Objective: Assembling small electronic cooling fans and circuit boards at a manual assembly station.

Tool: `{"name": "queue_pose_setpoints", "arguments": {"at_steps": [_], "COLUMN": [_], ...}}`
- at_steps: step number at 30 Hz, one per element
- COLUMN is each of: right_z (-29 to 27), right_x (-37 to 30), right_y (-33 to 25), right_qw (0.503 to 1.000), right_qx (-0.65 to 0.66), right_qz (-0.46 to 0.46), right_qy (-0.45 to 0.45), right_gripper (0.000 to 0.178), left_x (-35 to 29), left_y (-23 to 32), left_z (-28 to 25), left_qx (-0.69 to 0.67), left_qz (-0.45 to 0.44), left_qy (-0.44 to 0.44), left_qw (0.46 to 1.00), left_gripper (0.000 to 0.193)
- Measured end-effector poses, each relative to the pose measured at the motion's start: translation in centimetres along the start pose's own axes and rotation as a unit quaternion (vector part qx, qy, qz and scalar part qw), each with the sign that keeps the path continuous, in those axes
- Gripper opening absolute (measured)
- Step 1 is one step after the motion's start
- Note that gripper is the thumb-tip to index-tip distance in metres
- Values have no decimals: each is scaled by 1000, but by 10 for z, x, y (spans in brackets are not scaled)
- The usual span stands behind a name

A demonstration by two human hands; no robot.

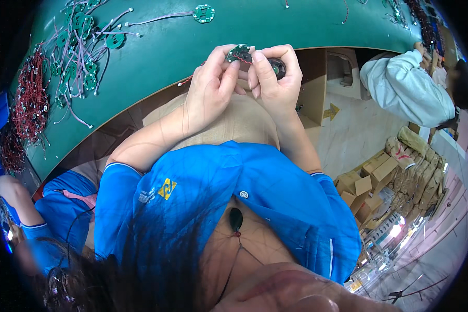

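Green board and black round part, one per hand, at the table's near edge

Landmark: green table; left hand, at the table's near edge, grasping the green board between thumb and fingers; right hand, farther right along that same edge, curled around the black round part, thumb toward the board; neither hand is free.

Relation: board left, black part right, in a line running roughly along the table's near edge; the left hand is nearer the board, though the right thumb lies just beside it; the board, being roundish, shows no clear long axis.

Appearance: board small, green, tilted, with pale spots at its rim, partly covered by fingers; red-and-black wire across it toward the right hand, its joints too small to tell; black part dark, round-edged, mostly hidden.

Also: board pile with lilac wires, on the table's left part; red wire bundle, at the table's left end.
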State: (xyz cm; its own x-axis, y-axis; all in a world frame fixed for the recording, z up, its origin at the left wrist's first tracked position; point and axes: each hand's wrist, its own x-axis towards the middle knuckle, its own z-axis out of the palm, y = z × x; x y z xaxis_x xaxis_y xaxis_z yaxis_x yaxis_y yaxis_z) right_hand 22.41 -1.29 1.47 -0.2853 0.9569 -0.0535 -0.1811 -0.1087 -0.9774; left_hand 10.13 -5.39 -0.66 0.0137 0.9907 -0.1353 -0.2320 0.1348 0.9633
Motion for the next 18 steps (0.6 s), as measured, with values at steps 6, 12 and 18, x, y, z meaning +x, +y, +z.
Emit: {"name": "queue_pose_setpoints", "arguments": {"at_steps": [6,12,18], "right_z": [-1,-2,-5], "right_x": [1,4,5], "right_y": [3,8,8], "right_qw": [999,999,996], "right_qx": [-34,-41,-87], "right_qz": [-22,-17,-2], "right_qy": [-5,-10,-24], "right_gripper": [10,10,11], "left_x": [-1,-1,-2], "left_y": [-2,-7,-7], "left_z": [1,-4,-3], "left_qx": [19,63,123], "left_qz": [11,-1,42], "left_qy": [4,1,16], "left_qw": [1000,998,991], "left_gripper": [25,25,25]}}
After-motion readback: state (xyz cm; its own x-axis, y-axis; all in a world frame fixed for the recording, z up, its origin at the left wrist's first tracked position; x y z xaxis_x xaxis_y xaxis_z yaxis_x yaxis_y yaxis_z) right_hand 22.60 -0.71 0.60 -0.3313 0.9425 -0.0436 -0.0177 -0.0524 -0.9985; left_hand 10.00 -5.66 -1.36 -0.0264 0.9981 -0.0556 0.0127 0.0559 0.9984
